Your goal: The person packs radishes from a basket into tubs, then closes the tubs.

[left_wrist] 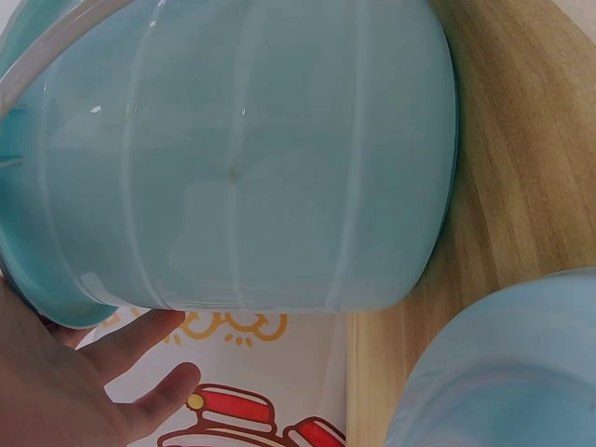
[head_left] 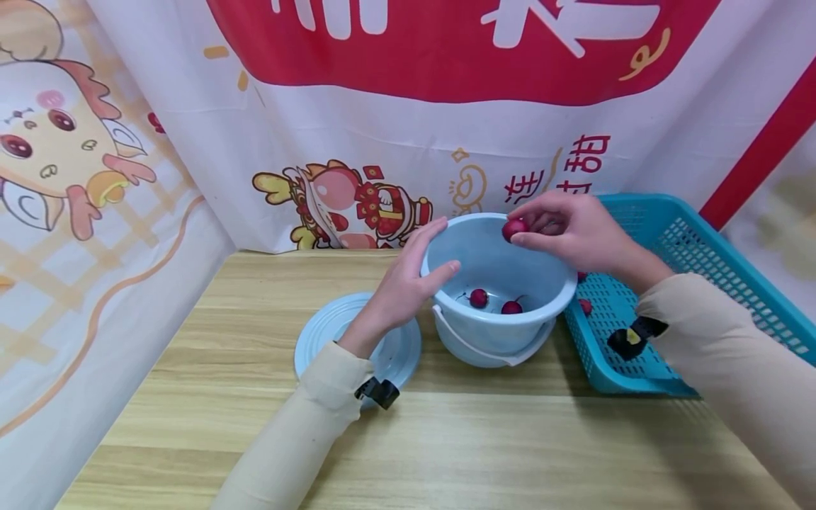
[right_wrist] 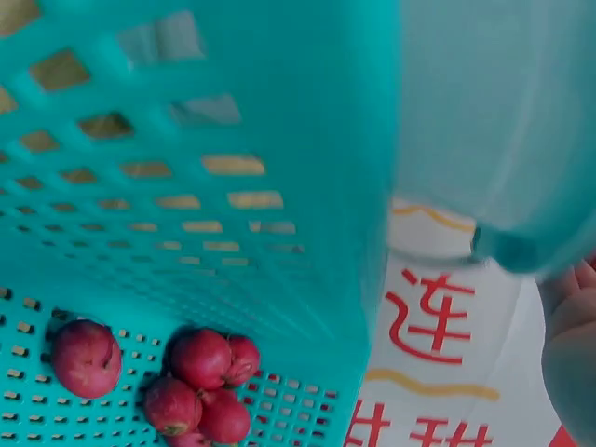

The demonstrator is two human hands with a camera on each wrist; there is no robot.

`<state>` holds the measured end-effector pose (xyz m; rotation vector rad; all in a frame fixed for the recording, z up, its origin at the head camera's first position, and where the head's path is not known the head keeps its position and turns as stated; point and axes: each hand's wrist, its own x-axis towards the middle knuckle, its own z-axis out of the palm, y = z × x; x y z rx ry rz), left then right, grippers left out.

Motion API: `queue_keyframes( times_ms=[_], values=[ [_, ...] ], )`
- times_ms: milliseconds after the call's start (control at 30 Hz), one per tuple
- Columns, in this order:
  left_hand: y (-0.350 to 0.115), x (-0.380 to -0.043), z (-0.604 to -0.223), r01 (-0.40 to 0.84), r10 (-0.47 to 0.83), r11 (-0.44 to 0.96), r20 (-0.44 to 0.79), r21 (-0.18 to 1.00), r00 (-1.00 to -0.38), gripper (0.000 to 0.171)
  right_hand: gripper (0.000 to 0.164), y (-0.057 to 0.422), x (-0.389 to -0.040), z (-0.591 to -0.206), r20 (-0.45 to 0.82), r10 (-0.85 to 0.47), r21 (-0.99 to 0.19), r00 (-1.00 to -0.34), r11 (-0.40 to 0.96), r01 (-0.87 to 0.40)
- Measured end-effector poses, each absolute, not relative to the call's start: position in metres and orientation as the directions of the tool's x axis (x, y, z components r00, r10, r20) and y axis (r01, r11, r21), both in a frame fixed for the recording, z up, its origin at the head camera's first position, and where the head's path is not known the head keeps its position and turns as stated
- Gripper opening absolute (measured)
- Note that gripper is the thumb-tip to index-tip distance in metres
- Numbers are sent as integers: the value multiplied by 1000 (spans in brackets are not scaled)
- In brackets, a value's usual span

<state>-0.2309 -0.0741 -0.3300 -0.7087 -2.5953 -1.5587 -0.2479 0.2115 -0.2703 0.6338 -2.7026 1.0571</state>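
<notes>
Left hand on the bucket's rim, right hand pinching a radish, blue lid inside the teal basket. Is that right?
Not the blue lid: the head view shows it on the table left of the bucket, not inside the teal basket. Otherwise right: left hand on the rim, right hand pinching a radish.

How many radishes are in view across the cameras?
9 visible: one held radish in the right hand; a left radish and a right radish in the bucket; a lone radish and five clustered radishes in the basket. More may be hidden.
</notes>
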Motion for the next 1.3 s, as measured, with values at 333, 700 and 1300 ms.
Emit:
queue_keyframes(
  times_ms=[333, 700, 1300],
  values=[
    [-74, -230, -330, 384, 358, 402, 243, 831, -901, 72, 39, 193, -252, -278, 339, -401, -500, -851, 690, -524],
    [-74, -229, -329, 390, 364, 399, 247, 830, -898, 71, 39, 192, -250, -284, 262, -429, -473, -864, 723, -503],
    [-74, -229, -329, 391, 366, 400, 246, 829, -897, 73, 40, 189, -249, -283, 229, -503, -377, -834, 744, -552]
  ],
)
